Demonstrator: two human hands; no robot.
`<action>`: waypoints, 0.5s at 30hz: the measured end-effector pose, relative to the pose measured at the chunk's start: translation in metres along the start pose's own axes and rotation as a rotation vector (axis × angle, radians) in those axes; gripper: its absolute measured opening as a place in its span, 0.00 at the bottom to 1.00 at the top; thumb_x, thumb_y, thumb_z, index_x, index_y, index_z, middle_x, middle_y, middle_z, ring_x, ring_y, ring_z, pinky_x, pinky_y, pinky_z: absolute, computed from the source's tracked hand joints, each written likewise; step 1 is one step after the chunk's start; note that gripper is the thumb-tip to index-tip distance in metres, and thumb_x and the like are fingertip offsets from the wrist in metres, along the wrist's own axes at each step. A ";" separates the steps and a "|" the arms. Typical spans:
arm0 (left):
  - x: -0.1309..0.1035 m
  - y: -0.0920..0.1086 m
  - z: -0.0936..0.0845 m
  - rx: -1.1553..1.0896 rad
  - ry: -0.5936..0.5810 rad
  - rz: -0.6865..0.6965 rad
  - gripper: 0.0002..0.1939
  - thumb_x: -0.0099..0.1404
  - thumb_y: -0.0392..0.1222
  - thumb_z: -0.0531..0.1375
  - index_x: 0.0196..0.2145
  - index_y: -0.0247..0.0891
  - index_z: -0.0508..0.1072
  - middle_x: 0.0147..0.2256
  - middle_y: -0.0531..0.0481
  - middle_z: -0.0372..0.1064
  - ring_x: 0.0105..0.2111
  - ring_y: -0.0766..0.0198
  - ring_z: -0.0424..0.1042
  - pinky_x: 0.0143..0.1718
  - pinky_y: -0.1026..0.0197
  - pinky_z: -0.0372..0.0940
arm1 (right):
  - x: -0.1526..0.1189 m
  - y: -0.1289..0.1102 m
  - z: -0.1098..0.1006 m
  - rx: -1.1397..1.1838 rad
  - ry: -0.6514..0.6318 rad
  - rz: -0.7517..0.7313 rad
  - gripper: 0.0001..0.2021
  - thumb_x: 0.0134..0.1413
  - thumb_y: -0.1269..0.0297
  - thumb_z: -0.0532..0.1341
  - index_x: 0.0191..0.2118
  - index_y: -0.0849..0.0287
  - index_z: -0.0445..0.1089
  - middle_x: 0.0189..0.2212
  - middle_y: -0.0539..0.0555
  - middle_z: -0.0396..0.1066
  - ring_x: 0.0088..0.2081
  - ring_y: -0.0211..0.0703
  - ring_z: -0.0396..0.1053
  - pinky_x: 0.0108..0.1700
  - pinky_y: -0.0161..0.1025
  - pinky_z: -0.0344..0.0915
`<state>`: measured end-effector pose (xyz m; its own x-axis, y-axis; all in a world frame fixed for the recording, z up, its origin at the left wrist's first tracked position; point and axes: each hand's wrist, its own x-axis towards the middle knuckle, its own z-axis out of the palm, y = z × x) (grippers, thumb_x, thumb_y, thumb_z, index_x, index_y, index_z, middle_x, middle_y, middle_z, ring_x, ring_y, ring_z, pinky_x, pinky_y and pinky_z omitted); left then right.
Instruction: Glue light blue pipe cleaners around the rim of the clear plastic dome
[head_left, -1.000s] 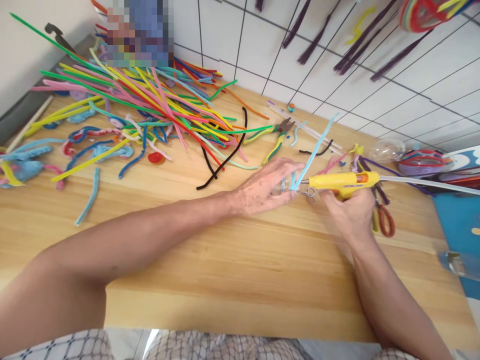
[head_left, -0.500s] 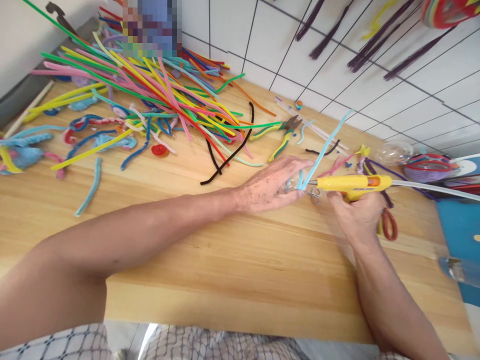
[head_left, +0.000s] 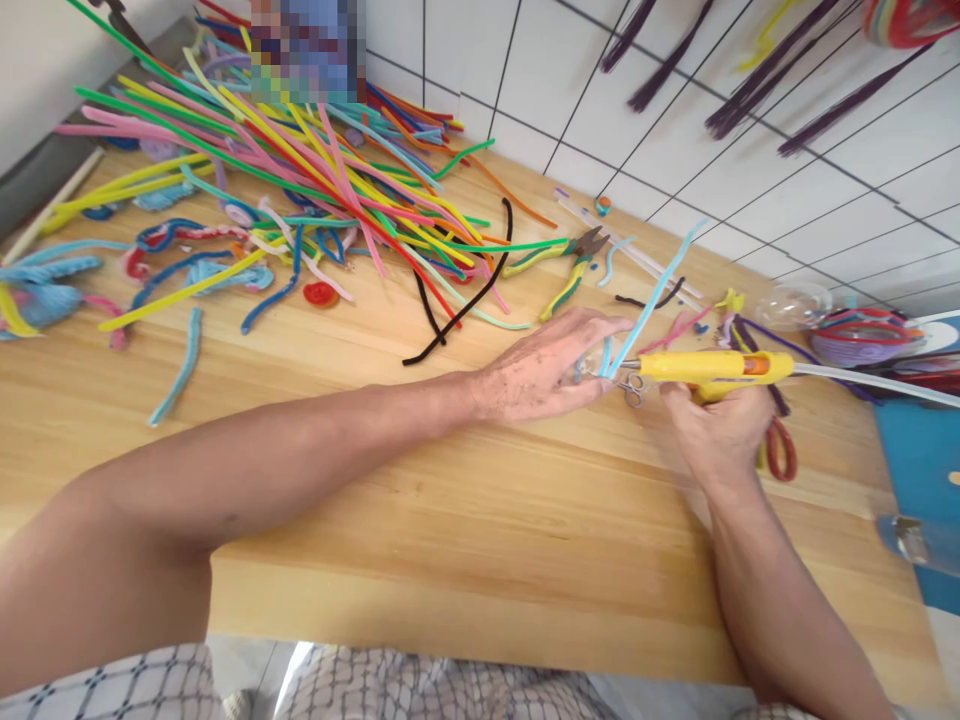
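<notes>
My left hand (head_left: 536, 372) is closed at the fingertips around a light blue pipe cleaner (head_left: 657, 291), whose long end slants up to the right. Something small and clear shows between the thumb and fingers; its kind I cannot make out. In my right hand (head_left: 721, 428) is a yellow hot glue gun (head_left: 705, 368), with a long translucent glue stick (head_left: 870, 377) coming out of its back. The nozzle points left, right at the pipe cleaner by my left fingertips; whether it touches is hard to see. Small scissors (head_left: 634, 391) lie just below the nozzle.
A heap of coloured pipe cleaners (head_left: 322, 190) covers the back left of the wooden table (head_left: 450, 560). Green-and-yellow pliers (head_left: 574, 270) lie behind my left hand. Black pipe cleaners (head_left: 480, 305) are near its wrist. A clear plastic dome (head_left: 793, 303) stands by the tiled wall (head_left: 577, 80).
The view has shifted slightly. Both hands, the glue gun and the light blue pipe cleaner keep nearly the same position relative to each other.
</notes>
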<state>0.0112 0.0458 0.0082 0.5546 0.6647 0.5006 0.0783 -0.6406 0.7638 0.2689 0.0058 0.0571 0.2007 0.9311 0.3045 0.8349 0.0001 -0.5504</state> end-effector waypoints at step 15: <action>0.000 0.000 0.000 0.005 -0.007 0.002 0.33 0.76 0.48 0.59 0.75 0.44 0.62 0.71 0.37 0.67 0.71 0.46 0.67 0.74 0.39 0.65 | 0.002 0.016 0.001 -0.042 0.000 -0.090 0.09 0.49 0.53 0.66 0.28 0.50 0.71 0.26 0.52 0.77 0.30 0.53 0.76 0.34 0.46 0.70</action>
<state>0.0115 0.0456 0.0079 0.5604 0.6608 0.4993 0.0817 -0.6440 0.7606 0.2825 0.0084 0.0482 0.1236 0.9280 0.3516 0.8702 0.0689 -0.4878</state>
